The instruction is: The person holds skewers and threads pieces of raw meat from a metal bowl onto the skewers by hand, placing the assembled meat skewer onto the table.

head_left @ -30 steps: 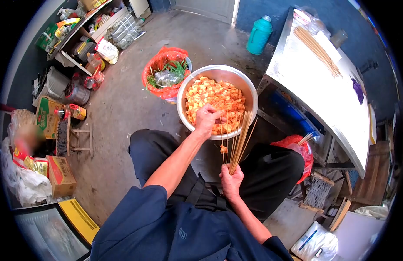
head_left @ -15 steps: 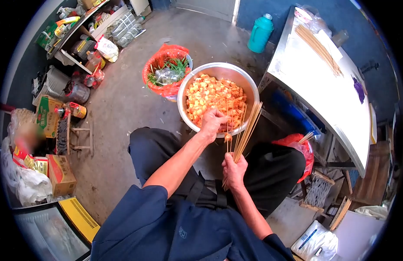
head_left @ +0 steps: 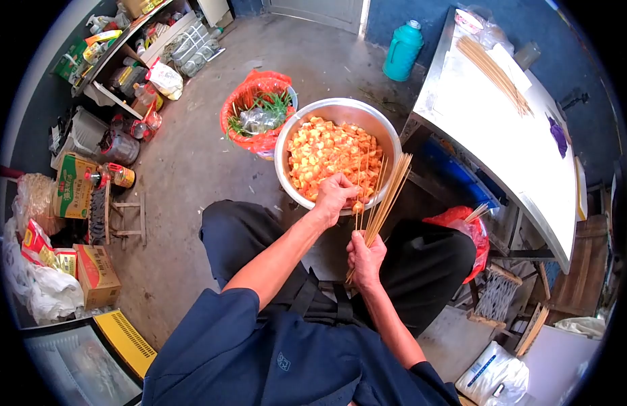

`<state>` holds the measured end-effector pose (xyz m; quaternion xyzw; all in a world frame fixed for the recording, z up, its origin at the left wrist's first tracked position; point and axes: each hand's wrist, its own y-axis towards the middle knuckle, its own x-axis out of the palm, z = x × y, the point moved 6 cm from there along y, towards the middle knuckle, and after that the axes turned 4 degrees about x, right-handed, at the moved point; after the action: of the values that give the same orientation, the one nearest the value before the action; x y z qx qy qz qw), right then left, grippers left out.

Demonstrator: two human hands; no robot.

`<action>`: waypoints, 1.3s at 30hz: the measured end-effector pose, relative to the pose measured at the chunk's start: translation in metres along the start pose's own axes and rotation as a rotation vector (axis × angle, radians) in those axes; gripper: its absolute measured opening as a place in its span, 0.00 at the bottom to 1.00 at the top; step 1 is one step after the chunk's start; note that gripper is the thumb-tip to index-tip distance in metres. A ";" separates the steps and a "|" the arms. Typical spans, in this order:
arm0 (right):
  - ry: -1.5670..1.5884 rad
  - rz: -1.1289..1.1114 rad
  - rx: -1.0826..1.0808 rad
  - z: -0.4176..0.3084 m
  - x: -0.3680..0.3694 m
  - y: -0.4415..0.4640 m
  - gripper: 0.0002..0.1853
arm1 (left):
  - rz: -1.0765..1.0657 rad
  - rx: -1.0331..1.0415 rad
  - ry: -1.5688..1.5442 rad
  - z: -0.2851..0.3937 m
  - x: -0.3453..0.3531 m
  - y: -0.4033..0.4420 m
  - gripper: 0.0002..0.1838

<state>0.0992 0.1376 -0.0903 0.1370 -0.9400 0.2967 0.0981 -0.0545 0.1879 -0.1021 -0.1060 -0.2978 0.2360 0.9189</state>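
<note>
Gripping a bundle of sticks (head_left: 388, 201) in the right hand (head_left: 366, 256), clamped round the lower part, tips fanning up and away. Holding the left hand (head_left: 335, 197) above and left of the right one, thumb and fingertips drawn together beside the loaded stick (head_left: 357, 223). Can't tell whether pinching a piece, the stick or nothing. See both hands apart from each other.

Find one orange chunk (head_left: 358, 208) on that stick, just beside the left fingertips and above the right hand. Count only that one. See no other chunk on the bundle, though can't check behind the overlaps. Judge this stick as barely begun: one piece on, upper shaft looking bare.

Find plenty of loose food chunks (head_left: 330, 149) in the metal bowl (head_left: 388, 132), just beyond the left hand. Judge most of the threading as left to do. Spot no filled stick laid aside.

Note spare sticks (head_left: 493, 74) on the table (head_left: 489, 142), well beyond the hands to the right, looking bare. Note more stick ends (head_left: 476, 212) poking from a red bag (head_left: 455, 215) right of the right hand; too small to check.
</note>
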 end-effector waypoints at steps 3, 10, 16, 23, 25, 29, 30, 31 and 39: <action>0.007 0.009 -0.006 0.002 -0.003 0.002 0.07 | -0.029 -0.019 0.017 -0.003 0.001 0.001 0.07; 0.047 0.041 -0.032 -0.005 -0.013 0.005 0.08 | 0.056 0.135 0.169 0.032 -0.025 0.019 0.11; 0.058 0.034 -0.027 -0.004 -0.011 0.002 0.08 | 0.211 0.387 0.820 0.066 -0.064 0.028 0.05; 0.037 0.032 -0.031 -0.002 -0.015 0.001 0.07 | -0.066 0.535 1.605 0.057 -0.035 0.013 0.07; 0.040 0.029 -0.019 -0.002 -0.015 -0.002 0.07 | -0.048 0.550 1.583 0.056 -0.031 0.013 0.06; 0.052 0.002 -0.004 0.003 -0.016 -0.002 0.07 | -0.084 0.415 1.637 0.048 -0.031 0.021 0.06; 0.052 0.005 -0.004 0.002 -0.015 -0.003 0.07 | -0.081 0.397 1.615 0.046 -0.032 0.021 0.06; 0.048 0.001 0.001 0.001 -0.015 -0.004 0.07 | -0.083 0.396 1.615 0.043 -0.034 0.022 0.06; 0.012 0.003 0.002 0.003 -0.015 -0.006 0.07 | 0.008 0.405 1.178 0.060 -0.038 0.018 0.07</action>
<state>0.1147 0.1337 -0.0932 0.1339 -0.9394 0.2984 0.1031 -0.1240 0.1884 -0.0787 -0.0432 0.3101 0.1934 0.9298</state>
